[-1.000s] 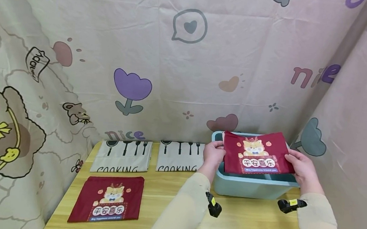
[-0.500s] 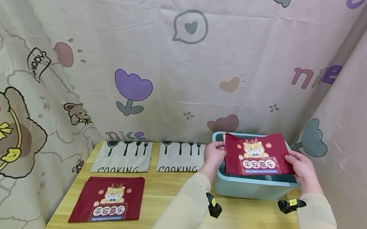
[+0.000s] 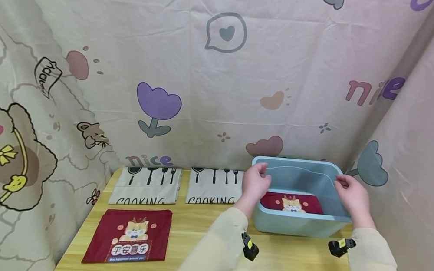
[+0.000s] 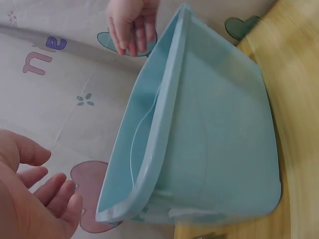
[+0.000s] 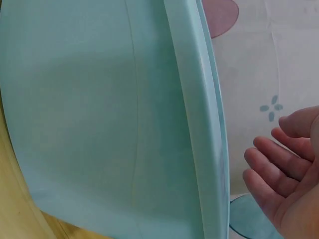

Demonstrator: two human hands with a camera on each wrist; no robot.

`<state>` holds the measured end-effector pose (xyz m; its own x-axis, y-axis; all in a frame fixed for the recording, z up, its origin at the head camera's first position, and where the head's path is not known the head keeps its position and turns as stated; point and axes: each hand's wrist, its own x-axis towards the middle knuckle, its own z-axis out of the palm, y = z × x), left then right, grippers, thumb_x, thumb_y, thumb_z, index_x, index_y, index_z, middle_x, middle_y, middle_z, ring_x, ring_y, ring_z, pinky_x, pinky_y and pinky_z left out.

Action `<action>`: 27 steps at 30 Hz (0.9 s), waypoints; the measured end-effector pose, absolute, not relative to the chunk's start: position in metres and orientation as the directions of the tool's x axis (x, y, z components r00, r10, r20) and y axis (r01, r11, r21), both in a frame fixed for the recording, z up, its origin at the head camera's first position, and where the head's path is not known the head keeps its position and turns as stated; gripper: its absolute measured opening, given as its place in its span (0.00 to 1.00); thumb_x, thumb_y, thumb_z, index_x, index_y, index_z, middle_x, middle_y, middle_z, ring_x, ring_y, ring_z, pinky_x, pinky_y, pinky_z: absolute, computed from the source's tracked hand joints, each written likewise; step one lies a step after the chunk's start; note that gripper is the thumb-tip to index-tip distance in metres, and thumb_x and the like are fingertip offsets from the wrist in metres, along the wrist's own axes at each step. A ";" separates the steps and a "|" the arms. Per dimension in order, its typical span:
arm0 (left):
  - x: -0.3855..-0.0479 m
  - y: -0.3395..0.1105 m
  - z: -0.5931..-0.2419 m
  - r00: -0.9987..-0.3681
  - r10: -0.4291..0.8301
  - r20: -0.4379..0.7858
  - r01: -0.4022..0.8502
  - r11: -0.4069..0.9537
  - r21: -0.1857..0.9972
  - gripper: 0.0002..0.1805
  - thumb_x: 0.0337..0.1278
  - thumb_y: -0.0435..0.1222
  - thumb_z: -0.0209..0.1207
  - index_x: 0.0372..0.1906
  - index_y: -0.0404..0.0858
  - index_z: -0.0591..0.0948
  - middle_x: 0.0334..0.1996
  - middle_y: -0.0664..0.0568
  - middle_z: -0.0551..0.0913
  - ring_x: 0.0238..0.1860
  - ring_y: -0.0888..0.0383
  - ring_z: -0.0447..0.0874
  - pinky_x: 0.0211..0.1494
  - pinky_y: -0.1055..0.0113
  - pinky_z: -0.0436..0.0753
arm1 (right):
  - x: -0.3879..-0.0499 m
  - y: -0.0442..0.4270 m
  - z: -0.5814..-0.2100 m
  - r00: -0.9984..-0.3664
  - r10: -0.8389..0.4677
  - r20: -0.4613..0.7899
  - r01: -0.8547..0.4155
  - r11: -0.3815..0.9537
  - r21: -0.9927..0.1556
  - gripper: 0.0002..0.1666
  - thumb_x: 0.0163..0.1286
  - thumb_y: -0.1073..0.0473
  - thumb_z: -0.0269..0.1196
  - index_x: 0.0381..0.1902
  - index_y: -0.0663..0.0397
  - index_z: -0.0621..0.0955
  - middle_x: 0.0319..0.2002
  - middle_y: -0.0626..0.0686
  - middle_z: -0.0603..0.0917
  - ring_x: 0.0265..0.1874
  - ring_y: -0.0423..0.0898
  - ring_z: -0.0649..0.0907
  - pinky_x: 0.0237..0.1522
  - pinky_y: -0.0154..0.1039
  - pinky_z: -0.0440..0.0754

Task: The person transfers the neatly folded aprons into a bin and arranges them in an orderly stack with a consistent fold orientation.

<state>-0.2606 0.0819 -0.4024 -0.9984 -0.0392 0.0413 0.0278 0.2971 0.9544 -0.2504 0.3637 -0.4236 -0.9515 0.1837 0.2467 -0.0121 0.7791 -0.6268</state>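
Observation:
A folded dark red cloth item (image 3: 293,202) printed with a cartoon animal lies inside the light blue bin (image 3: 294,225); the front wall hides its lower part. My left hand (image 3: 255,183) hovers over the bin's left end, holding nothing. Over the right end is my right hand (image 3: 353,199), also with nothing in it. Both wrist views show loosely bent fingers apart from the bin's rim, the left hand (image 4: 42,194) at one end and the right hand (image 5: 289,169) at the other.
Another folded red cloth item (image 3: 128,237) lies front left on the wooden table (image 3: 279,268). Two folded white pieces lettered COOKING, one at far left (image 3: 145,185) and one beside the bin (image 3: 213,187), lie behind it. A printed curtain (image 3: 221,88) stands behind.
Both hands have let go of the red cloth item, which has dropped from above the rim into the bin. The hands stay near the bin's two ends.

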 end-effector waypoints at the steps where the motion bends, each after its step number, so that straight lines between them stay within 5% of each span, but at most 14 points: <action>1: -0.260 0.081 -0.402 -0.998 -0.029 0.063 0.049 0.341 0.939 0.21 0.65 0.34 0.62 0.62 0.43 0.79 0.53 0.53 0.82 0.56 0.54 0.78 0.57 0.61 0.80 | -0.250 0.363 -0.423 -0.952 0.177 0.251 -0.020 0.781 -0.624 0.24 0.77 0.56 0.53 0.60 0.73 0.74 0.52 0.74 0.78 0.51 0.69 0.77 0.53 0.64 0.74; 12: -0.258 0.069 -0.403 -0.952 0.106 0.287 0.275 0.708 0.651 0.22 0.65 0.40 0.61 0.63 0.45 0.79 0.56 0.54 0.82 0.57 0.53 0.77 0.61 0.55 0.73 | -0.241 0.350 -0.420 -0.945 0.090 0.316 -0.113 0.814 -0.570 0.22 0.76 0.58 0.55 0.60 0.69 0.75 0.51 0.71 0.80 0.50 0.68 0.78 0.51 0.64 0.76; 27: -0.251 0.061 -0.419 -0.891 0.220 0.397 0.371 0.857 0.357 0.23 0.63 0.46 0.62 0.63 0.48 0.79 0.56 0.54 0.81 0.58 0.53 0.74 0.66 0.52 0.67 | -0.230 0.335 -0.422 -0.912 -0.018 0.409 -0.217 0.869 -0.445 0.23 0.71 0.61 0.61 0.61 0.66 0.75 0.50 0.69 0.82 0.51 0.68 0.77 0.52 0.68 0.71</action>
